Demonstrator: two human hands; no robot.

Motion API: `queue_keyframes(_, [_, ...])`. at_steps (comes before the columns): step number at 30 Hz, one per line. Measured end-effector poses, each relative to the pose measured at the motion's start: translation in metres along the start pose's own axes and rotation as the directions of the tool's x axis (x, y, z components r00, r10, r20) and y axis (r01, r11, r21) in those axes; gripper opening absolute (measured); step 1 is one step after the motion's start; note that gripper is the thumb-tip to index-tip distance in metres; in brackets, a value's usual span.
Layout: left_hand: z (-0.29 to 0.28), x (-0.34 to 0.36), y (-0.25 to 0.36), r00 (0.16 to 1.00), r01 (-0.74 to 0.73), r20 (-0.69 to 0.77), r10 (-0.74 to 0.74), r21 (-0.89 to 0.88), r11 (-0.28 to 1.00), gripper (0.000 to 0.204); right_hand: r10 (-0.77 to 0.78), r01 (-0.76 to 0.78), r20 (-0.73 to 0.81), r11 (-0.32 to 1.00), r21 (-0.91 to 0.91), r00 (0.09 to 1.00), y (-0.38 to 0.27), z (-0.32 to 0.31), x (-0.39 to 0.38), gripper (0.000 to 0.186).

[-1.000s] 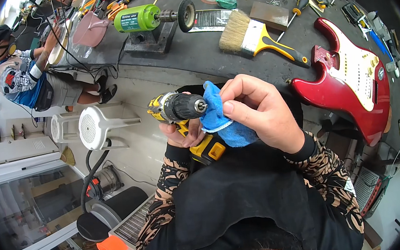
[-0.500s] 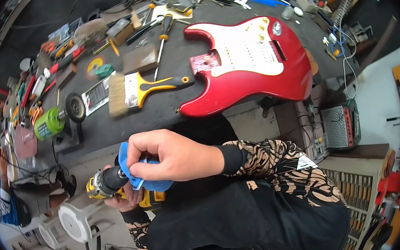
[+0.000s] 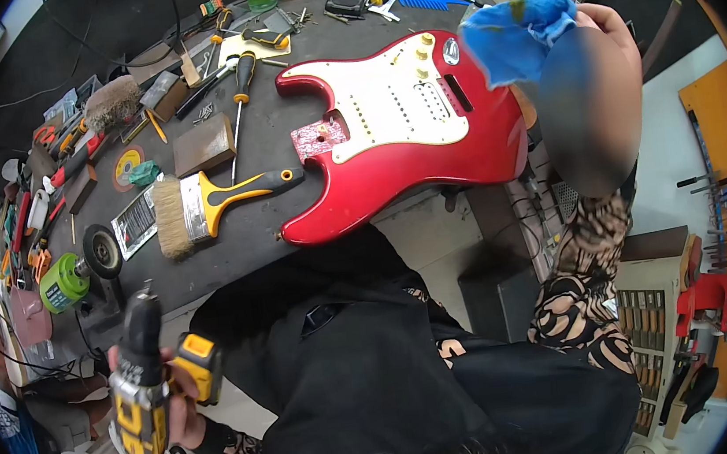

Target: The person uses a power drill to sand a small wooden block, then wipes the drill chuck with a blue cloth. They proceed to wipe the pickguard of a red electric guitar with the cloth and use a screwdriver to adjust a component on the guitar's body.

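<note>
My left hand [image 3: 186, 414] is closed around the grip of a yellow-and-black cordless drill [image 3: 141, 401], held below the bench's front edge at the lower left. The drill's chuck points up and away from me. At the upper right, my right hand [image 3: 620, 54] is raised with a crumpled blue cloth [image 3: 505, 42] in its fingers; much of this hand is blurred. The cloth hangs over the right end of a glossy red electric guitar body [image 3: 393, 175] with a cream pickguard [image 3: 399, 139]. The guitar body lies flat on the bench, its neck pocket facing left.
A wide paintbrush [image 3: 181, 215] lies left of the guitar, near a screwdriver [image 3: 246, 80] and a wooden block [image 3: 203, 144]. A green can-shaped tool with a grinding wheel [image 3: 101, 252] stands farther left. Red clamps [image 3: 717, 305] hang at right. Another person is partly visible at far left.
My right hand has swung up and right with the blue cloth, away from the drill's chuck. The drill in my left hand has moved left and turned to point upward.
</note>
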State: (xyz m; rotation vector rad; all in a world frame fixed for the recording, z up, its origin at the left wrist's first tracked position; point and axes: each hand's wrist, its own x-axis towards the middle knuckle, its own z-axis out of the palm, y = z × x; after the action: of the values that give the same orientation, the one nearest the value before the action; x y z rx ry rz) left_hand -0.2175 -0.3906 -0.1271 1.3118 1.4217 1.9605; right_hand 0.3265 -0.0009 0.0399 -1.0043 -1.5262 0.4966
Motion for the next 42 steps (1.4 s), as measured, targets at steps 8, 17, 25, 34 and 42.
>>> queue_keyframes(8, [-0.014,0.022,0.003,0.997,-0.08,-0.056,0.056,-0.702,0.708,0.083,-0.399,0.533,0.369,0.467,-0.706,0.839,0.077,0.028,0.018,0.043])
queue_keyframes(17, [0.041,-0.033,-0.012,0.899,0.425,-0.059,-0.434,-0.13,0.896,0.049,-0.222,-0.769,0.896,0.461,0.443,0.384,-0.125,0.272,-0.203,0.06])
queue_keyframes(25, [0.117,-0.033,-0.017,0.973,0.161,0.129,-0.192,-0.973,0.166,0.034,-0.161,-0.984,0.977,0.087,0.158,0.143,-0.153,0.308,-0.231,0.031])
queue_keyframes(34, [0.106,-0.048,-0.017,0.775,0.388,-0.08,-0.627,-0.723,0.572,0.037,-0.095,-0.958,0.953,-0.045,0.285,0.288,-0.149,0.315,-0.239,0.032])
queue_keyframes(42, [0.097,-0.043,0.0,0.757,0.565,-0.098,-0.646,-0.399,0.722,0.038,0.105,-0.898,0.893,0.107,0.426,0.437,-0.128,0.303,-0.231,0.032])
